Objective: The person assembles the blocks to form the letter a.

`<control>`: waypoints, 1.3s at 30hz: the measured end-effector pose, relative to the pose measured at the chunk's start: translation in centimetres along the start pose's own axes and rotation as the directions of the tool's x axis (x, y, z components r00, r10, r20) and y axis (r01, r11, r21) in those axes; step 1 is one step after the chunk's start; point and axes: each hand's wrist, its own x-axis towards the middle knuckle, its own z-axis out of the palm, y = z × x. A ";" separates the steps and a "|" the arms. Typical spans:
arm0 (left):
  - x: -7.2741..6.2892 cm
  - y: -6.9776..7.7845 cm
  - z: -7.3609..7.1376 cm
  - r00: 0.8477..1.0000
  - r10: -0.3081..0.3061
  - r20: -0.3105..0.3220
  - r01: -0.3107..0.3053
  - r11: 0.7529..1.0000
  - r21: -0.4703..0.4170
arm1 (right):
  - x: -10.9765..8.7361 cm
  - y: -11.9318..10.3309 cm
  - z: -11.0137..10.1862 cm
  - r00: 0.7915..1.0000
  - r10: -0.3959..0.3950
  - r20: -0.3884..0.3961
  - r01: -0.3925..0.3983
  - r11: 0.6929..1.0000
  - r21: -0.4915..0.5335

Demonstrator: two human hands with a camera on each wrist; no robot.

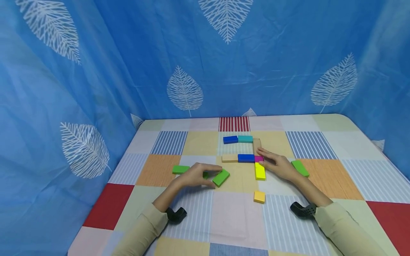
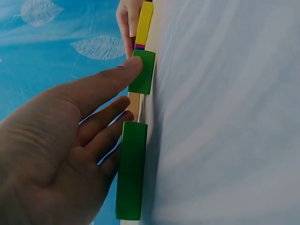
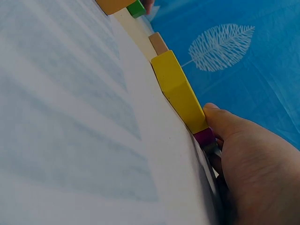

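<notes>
My left hand [image 1: 196, 175] pinches a green block [image 1: 221, 177] between thumb and index finger. Its other fingers curl beside a second green block [image 1: 205, 175], partly hidden behind the hand. My right hand [image 1: 279, 166] lies at the right side of a joined run of blocks, fingers extended. Its index fingertip is at the lower end of an upright plain wooden block [image 1: 257, 145]. In the right wrist view the thumb is at the end of the yellow block [image 3: 180, 91], beside the magenta block [image 3: 205, 137]; the other fingers are mostly hidden.
A blue block [image 1: 230, 139] and a teal block [image 1: 245, 139] form the upper row. Below lie a plain block [image 1: 229, 158] and a blue block [image 1: 246, 158]. An orange block [image 1: 259, 196] sits nearer; green blocks lie left [image 1: 180, 169] and right [image 1: 300, 168]. Blue curtains surround the table.
</notes>
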 end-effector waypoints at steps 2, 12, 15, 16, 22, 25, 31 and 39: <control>0.2 0.0 0.0 1.000 -0.001 0.027 0.001 1.000 -0.005 | 0.0 0.0 0.0 1.000 0.002 -0.005 -0.002 1.000 -0.001; 1.0 0.0 0.2 0.998 0.014 0.061 -0.015 0.999 0.028 | 0.0 -0.1 0.1 1.000 -0.007 -0.014 0.007 1.000 -0.009; 1.0 -0.2 0.3 1.000 0.009 0.016 -0.009 0.999 0.045 | 0.1 -0.2 0.1 1.000 0.000 -0.013 0.000 1.000 -0.001; 1.0 -0.2 0.3 1.000 0.000 -0.003 0.000 0.999 0.047 | 0.1 -0.2 0.1 1.000 -0.001 -0.011 0.001 1.000 -0.001; 0.9 -1.0 0.2 0.982 -0.070 -0.173 0.075 0.997 0.017 | 0.1 -0.1 0.1 1.000 -0.001 -0.010 0.001 1.000 -0.001; 1.0 -1.3 0.3 0.967 -0.088 -0.238 0.095 0.995 0.018 | 0.0 -0.1 0.0 1.000 -0.003 -0.010 0.003 1.000 -0.007; 1.2 -1.5 0.4 0.962 -0.109 -0.248 0.120 0.992 0.026 | 0.1 0.1 -0.1 1.000 -0.005 -0.015 0.005 1.000 -0.026; 1.0 -1.4 0.1 0.984 -0.099 -0.147 0.102 0.995 0.013 | 0.1 0.0 0.0 1.000 0.009 -0.007 -0.009 1.000 -0.021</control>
